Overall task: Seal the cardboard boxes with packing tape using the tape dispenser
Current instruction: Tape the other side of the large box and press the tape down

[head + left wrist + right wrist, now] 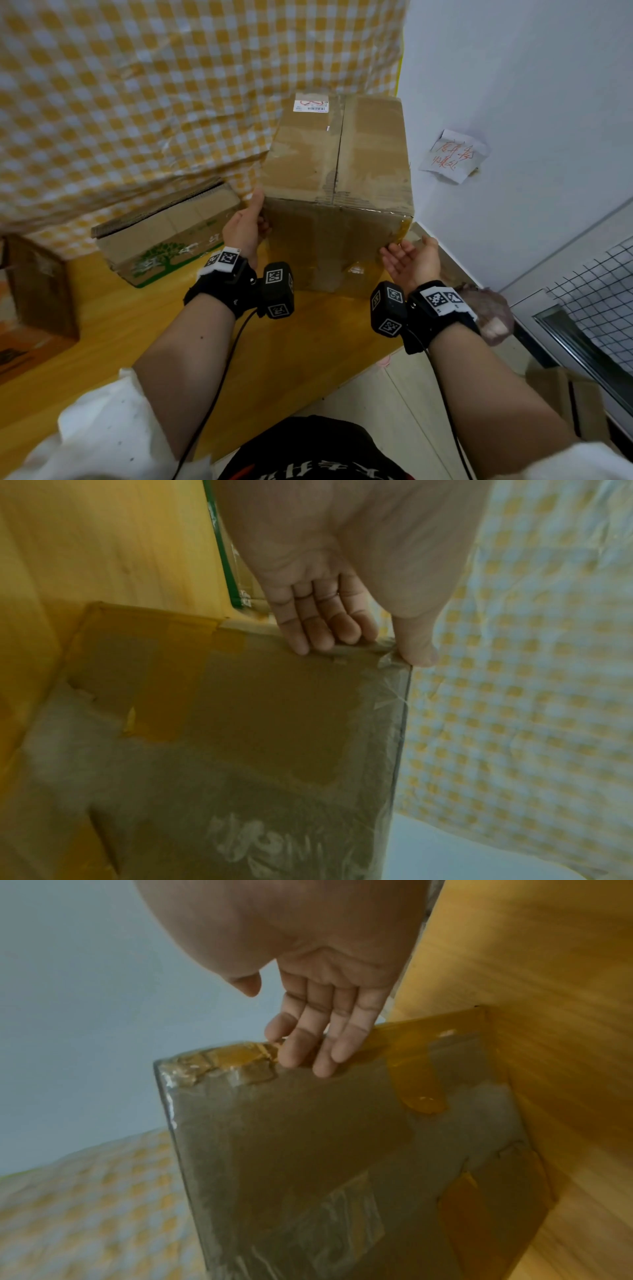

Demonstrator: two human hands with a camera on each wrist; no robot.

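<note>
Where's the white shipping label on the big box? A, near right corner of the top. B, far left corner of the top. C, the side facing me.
B: the white label sits at the far left corner of the box top, left of the centre seam.

Shipping label [310, 103] print unreadable, left brown box [37, 291] cut by edge
</note>
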